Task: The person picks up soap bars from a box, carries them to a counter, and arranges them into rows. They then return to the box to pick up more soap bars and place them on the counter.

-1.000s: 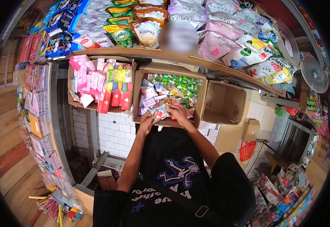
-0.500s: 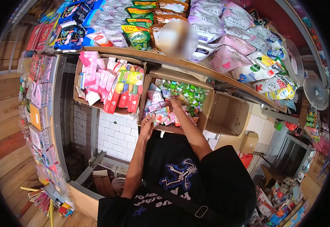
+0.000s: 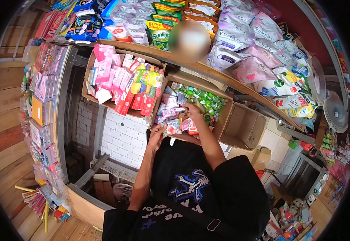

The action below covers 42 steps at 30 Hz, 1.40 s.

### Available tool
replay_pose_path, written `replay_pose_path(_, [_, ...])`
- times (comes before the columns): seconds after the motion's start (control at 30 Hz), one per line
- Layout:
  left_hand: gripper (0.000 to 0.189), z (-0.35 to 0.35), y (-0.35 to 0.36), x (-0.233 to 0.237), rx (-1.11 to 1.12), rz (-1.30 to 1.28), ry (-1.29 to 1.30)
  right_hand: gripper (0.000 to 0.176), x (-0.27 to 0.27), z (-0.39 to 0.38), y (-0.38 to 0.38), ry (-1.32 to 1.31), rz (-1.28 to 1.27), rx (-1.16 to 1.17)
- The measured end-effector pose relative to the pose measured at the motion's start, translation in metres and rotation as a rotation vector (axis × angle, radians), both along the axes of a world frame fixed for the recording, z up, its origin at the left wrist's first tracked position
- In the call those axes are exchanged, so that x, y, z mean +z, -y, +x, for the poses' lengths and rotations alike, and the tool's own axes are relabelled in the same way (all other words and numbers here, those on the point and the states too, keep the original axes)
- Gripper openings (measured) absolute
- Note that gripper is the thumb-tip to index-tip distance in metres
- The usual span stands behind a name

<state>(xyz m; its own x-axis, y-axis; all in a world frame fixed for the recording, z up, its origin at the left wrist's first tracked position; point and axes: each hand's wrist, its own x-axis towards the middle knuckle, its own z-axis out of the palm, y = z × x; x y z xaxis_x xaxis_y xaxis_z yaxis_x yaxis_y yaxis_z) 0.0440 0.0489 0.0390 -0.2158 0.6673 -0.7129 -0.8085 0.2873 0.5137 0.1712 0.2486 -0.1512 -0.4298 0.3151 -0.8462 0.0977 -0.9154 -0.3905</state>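
Note:
My left hand [image 3: 156, 135] is closed on the edge of a small packet [image 3: 172, 127] with a red fruit picture and green and white print. The packet is held at the near side of an open cardboard carton [image 3: 228, 113]. Inside the carton, my right hand [image 3: 193, 113] has its fingers bent at a small purple-and-white pack [image 3: 179, 109] and seems to grip its end. More purple and pink packs [image 3: 169, 100] lie to the left of these fingers. Many small green bottles [image 3: 203, 97] fill the far right part of the carton.
To the left stands a carton of pink and red boxes [image 3: 123, 103] with a yellow-green sponge pack [image 3: 148, 78]. A brown carton [image 3: 245, 125] is at the right. Behind, a shelf [image 3: 151, 50] bears refill pouches [image 3: 233, 34]. A fan [image 3: 335, 114] stands far right.
The view has turned slightly, shifting the shelf and cartons. My right hand has moved a little nearer within the carton, at a purple-and-white pack. My left hand still holds the fruit-print packet.

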Motion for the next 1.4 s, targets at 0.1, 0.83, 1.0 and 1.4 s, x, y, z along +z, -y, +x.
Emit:
replay_pose_path(0.1, [0.024, -0.001, 0.001, -0.003, 0.002, 0.003, 0.007, 0.01, 0.025, 0.005, 0.005, -0.012, 0.0, 0.097])
replay_pose_path(0.83, [0.042, -0.024, 0.002, 0.014, 0.1, -0.08, -0.074, 0.049, 0.052, -0.006, 0.04, 0.552, 0.885, 0.676])
replay_pose_path(1.0, [0.043, -0.02, 0.005, 0.016, 0.076, -0.088, -0.078, 0.047, 0.046, -0.011, 0.046, 0.46, 0.918, 0.55])
replay_pose_path(1.4, [0.04, -0.021, 0.012, 0.025, 0.083, -0.134, -0.063, 0.044, 0.07, 0.006, 0.052, 0.283, 0.82, 0.682])
